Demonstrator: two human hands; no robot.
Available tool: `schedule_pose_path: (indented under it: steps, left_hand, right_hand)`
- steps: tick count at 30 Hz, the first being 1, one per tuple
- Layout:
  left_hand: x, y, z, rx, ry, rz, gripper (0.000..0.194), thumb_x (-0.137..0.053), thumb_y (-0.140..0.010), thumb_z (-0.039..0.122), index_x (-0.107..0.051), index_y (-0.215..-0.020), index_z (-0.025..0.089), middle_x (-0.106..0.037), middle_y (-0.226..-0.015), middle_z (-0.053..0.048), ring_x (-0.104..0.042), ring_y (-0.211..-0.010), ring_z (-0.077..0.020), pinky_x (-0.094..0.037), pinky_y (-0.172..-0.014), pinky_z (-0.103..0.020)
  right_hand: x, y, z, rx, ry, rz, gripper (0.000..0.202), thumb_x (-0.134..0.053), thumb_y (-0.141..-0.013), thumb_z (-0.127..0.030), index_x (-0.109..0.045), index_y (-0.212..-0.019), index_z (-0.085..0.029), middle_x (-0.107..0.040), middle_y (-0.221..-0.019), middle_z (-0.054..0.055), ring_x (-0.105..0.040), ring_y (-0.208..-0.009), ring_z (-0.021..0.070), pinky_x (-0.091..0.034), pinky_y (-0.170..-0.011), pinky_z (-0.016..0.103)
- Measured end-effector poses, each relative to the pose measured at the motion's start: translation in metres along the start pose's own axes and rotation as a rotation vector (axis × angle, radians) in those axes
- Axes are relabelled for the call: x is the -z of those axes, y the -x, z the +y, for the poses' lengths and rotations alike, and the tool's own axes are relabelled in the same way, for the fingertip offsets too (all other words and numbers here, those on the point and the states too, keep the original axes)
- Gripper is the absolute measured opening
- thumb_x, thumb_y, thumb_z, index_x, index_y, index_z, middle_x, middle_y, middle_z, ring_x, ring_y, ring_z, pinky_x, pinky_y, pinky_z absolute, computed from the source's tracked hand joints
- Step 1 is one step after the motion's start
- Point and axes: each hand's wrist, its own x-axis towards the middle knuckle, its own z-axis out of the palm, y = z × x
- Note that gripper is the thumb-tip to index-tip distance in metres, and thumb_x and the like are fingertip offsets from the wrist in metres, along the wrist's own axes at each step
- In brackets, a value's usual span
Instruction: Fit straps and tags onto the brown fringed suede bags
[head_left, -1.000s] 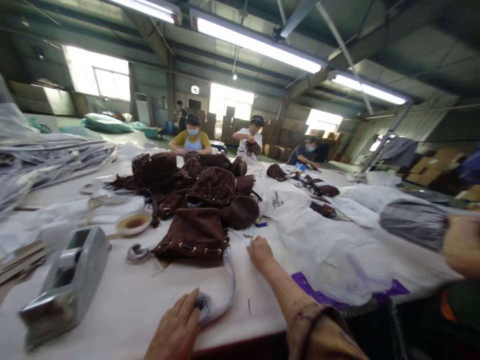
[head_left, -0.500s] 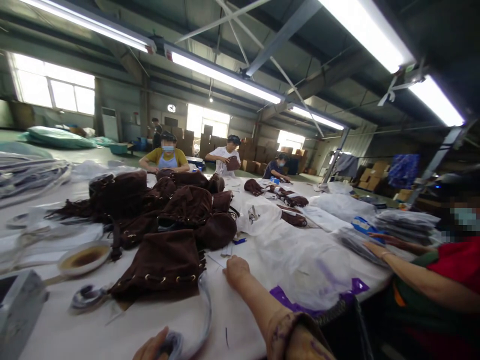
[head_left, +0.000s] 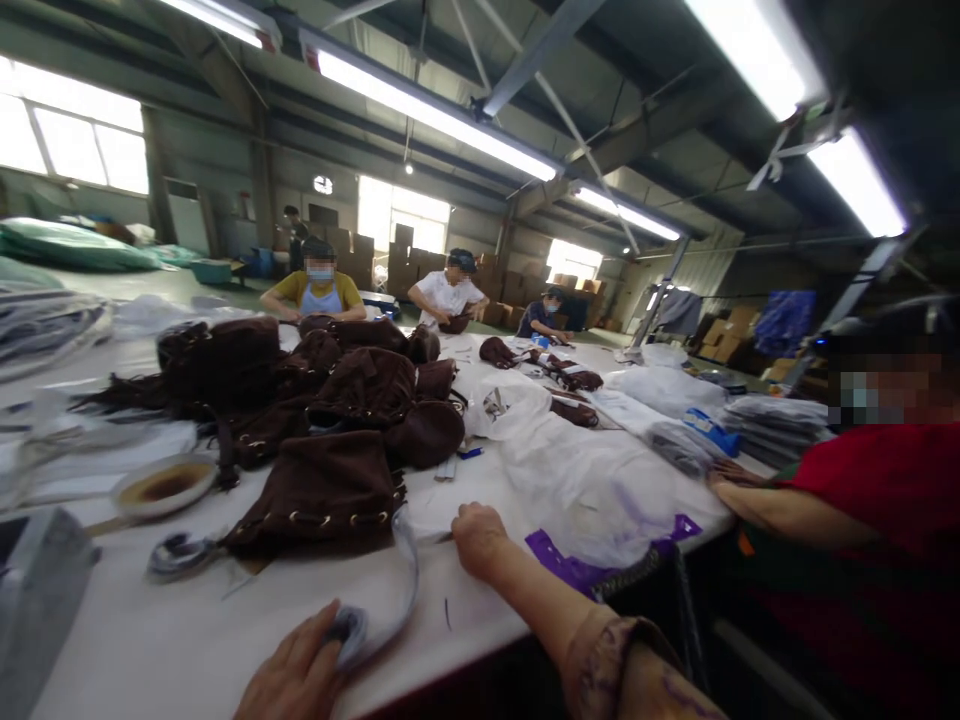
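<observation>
Working grey strip (head_left: 412,580), apparently: left hand (head_left: 296,662), half-curled, holding its coil (head_left: 354,632); right hand (head_left: 478,537), curled, grip unclear from here. Brown bag (head_left: 319,485): on desk (head_left: 180,645), beyond left hand. Next move likely needs coil steadied.

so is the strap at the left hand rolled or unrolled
Partly rolled: grey strap coiled at left hand, curving loose toward the brown drawstring bag.

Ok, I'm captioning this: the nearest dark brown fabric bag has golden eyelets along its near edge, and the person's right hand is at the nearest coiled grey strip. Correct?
One slip: the head view shows the left hand, not the right hand, at the nearest coiled grey strip. The nearest dark brown fabric bag does have golden eyelets along its near edge.
</observation>
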Motion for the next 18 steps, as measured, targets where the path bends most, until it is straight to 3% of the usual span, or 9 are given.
schedule_pose_path:
  steps: [3, 6, 11, 14, 16, 18]
  left_hand:
    - [0.021, -0.008, 0.020, 0.135, 0.052, -0.096, 0.021, -0.052, -0.089, 0.026, -0.068, -0.103, 0.023, -0.062, -0.131, -0.010, -0.062, -0.114, -0.0259, -0.057, -0.092, -0.038]
    - [0.032, -0.016, 0.032, 0.218, 0.106, -0.211, 0.021, -0.048, -0.090, 0.019, -0.067, -0.101, 0.019, -0.059, -0.132, -0.013, -0.059, -0.118, -0.0277, -0.054, -0.096, -0.044]
    - [0.044, -0.023, 0.039, 0.333, 0.209, -0.366, 0.025, -0.048, -0.086, 0.011, -0.064, -0.104, 0.016, -0.053, -0.138, -0.016, -0.053, -0.123, -0.0295, -0.049, -0.100, -0.049]
    - [0.058, -0.035, 0.038, 0.415, 0.355, -0.441, 0.024, -0.049, -0.085, 0.011, -0.064, -0.103, 0.015, -0.053, -0.136, -0.017, -0.051, -0.124, -0.0284, -0.044, -0.105, -0.048]
    - [0.069, -0.047, 0.034, 0.489, 0.536, -0.458, 0.019, -0.048, -0.088, 0.016, -0.065, -0.097, 0.015, -0.057, -0.130, -0.015, -0.053, -0.120, -0.0257, -0.042, -0.107, -0.044]
    - [0.081, -0.061, 0.029, 0.623, 0.782, -0.499, 0.022, -0.047, -0.091, 0.025, -0.066, -0.090, 0.014, -0.063, -0.114, -0.012, -0.058, -0.106, -0.0232, -0.047, -0.099, -0.040]
  right_hand:
    - [-0.008, 0.010, -0.006, 0.003, -0.043, 0.056, 0.024, -0.052, -0.084, -0.013, -0.072, -0.097, -0.010, -0.067, -0.103, 0.020, -0.063, -0.099, 0.0290, -0.050, -0.084, 0.039]
    - [-0.016, 0.003, -0.012, -0.024, -0.104, 0.098, 0.026, -0.047, -0.088, -0.011, -0.068, -0.104, -0.010, -0.067, -0.102, 0.019, -0.065, -0.094, 0.0274, -0.050, -0.082, 0.039]
    - [-0.016, -0.005, -0.018, -0.072, -0.247, 0.125, 0.025, -0.043, -0.092, -0.013, -0.068, -0.088, -0.011, -0.068, -0.098, 0.020, -0.067, -0.088, 0.0272, -0.050, -0.075, 0.038]
    - [-0.010, 0.008, -0.020, -0.098, -0.381, 0.140, 0.034, -0.036, -0.099, -0.024, -0.066, -0.087, -0.013, -0.070, -0.083, 0.013, -0.067, -0.075, 0.0202, -0.051, -0.067, 0.031]
    - [-0.008, 0.027, -0.024, -0.115, -0.662, 0.141, 0.037, -0.033, -0.101, -0.032, -0.064, -0.092, -0.015, -0.065, -0.068, 0.004, -0.062, -0.057, 0.0148, -0.047, -0.055, 0.025]
    - [-0.006, 0.052, -0.034, -0.128, -1.122, 0.133, 0.034, -0.039, -0.098, -0.042, -0.061, -0.093, -0.016, -0.055, -0.054, -0.003, -0.049, -0.042, 0.0113, -0.038, -0.042, 0.022]
